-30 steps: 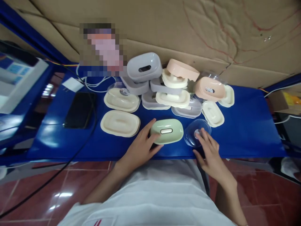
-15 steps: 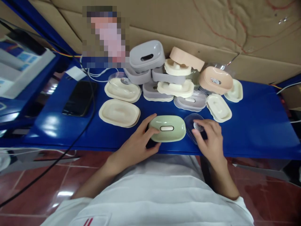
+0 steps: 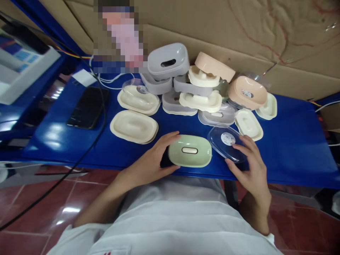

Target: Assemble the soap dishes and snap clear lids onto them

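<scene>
A light green oval soap dish (image 3: pixel 176 157) with a cream insert in its central slot sits near the table's front edge. My left hand (image 3: pixel 156 156) grips its left end, thumb at the near side and fingers at the far side. To the right, my right hand (image 3: pixel 249 168) holds a clear plastic lid (image 3: pixel 221 150) bearing a round white sticker, fingers and thumb around its right end. The lid lies low beside the green dish, slightly tilted; whether it touches the table I cannot tell.
Behind the hands stand piled grey dishes (image 3: pixel 156 67), peach dishes (image 3: pixel 244 86) and cream trays (image 3: pixel 132 124). A black phone (image 3: pixel 86 108) and a white charger (image 3: pixel 84 78) lie left on the blue table (image 3: pixel 297 141). A black cable (image 3: pixel 102 131) crosses the left side.
My right hand has shifted right and regripped the clear lid at its right end, uncovering the sticker. My left index finger has moved off the green dish's middle to its far side.
</scene>
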{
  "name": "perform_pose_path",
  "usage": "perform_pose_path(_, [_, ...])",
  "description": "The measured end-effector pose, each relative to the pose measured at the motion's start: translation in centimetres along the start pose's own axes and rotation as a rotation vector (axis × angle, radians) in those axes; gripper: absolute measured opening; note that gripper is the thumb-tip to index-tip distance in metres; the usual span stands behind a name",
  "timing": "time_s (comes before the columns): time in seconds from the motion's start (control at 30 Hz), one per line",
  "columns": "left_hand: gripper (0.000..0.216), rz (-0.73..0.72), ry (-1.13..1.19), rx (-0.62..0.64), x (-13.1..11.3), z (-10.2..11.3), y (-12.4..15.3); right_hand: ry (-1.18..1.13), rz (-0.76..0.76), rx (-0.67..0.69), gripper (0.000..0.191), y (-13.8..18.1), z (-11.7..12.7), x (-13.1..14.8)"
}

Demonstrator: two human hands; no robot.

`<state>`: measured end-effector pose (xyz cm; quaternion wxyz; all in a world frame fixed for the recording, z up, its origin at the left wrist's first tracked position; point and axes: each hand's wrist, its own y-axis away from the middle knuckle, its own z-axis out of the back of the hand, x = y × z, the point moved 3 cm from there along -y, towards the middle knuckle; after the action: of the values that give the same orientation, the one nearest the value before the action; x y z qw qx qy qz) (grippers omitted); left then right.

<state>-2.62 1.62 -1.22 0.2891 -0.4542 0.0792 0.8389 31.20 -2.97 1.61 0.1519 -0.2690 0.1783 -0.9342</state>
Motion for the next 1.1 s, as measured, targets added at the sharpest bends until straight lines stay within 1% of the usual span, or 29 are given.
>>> perform_pose_path(0.1, [0.093, 0.034, 0.064, -0.024, 0.3, 0.0, 0.1, -0.037, 0.022, -0.072, 0.041, -0.3, -0.1, 0.3])
perform_pose_path(0.17, [0.094, 0.042, 0.074, -0.021, 0.4, -0.1, 0.1, -0.098, 0.013, -0.105, 0.043, -0.3, -0.3, 0.4])
perform_pose_path(0.2, [0.094, 0.043, 0.067, -0.018, 0.4, -0.1, 0.2, -0.133, 0.017, -0.099, 0.045, -0.3, -0.5, 0.7])
perform_pose_path(0.27, [0.095, 0.035, 0.042, -0.017, 0.4, -0.1, 0.2, -0.183, 0.064, -0.009, 0.048, -0.3, -1.4, 1.4])
perform_pose_path(0.33, [0.095, 0.004, 0.026, -0.023, 0.4, -0.1, 0.2, -0.204, 0.15, 0.141, 0.051, -0.4, -2.6, 2.5])
perform_pose_path(0.4, [0.094, -0.042, 0.023, -0.016, 0.3, -0.1, 0.2, -0.22, 0.206, 0.252, 0.052, -0.6, -3.7, 3.4])
perform_pose_path(0.47, [0.092, -0.071, 0.019, 0.002, 0.3, -0.1, 0.2, -0.235, 0.196, 0.305, 0.052, -0.9, -4.3, 3.9])
perform_pose_path(0.53, [0.091, -0.062, 0.003, 0.015, 0.3, -0.2, 0.2, -0.234, 0.161, 0.337, 0.052, -1.1, -4.5, 4.0])
perform_pose_path(0.6, [0.09, -0.045, -0.011, 0.016, 0.4, -0.4, 0.3, -0.23, 0.162, 0.365, 0.054, -1.3, -4.5, 3.9])
perform_pose_path(0.77, [0.093, -0.065, 0.019, 0.018, 0.5, -0.6, 0.3, -0.236, 0.264, 0.376, 0.06, -1.6, -4.9, 3.8])
perform_pose_path(0.87, [0.094, -0.042, -0.011, 0.05, 0.5, -0.5, 0.2, -0.144, 0.261, 0.32, 0.056, -1.5, -5.2, 3.7])
perform_pose_path(0.97, [0.095, -0.053, -0.052, 0.05, 0.3, -0.3, 0.0, -0.076, 0.251, 0.265, 0.053, -1.4, -5.1, 3.6])
perform_pose_path(1.1, [0.092, -0.068, -0.062, 0.063, 0.0, -0.3, 0.1, -0.124, 0.319, 0.296, 0.064, -1.4, -5.1, 4.1])
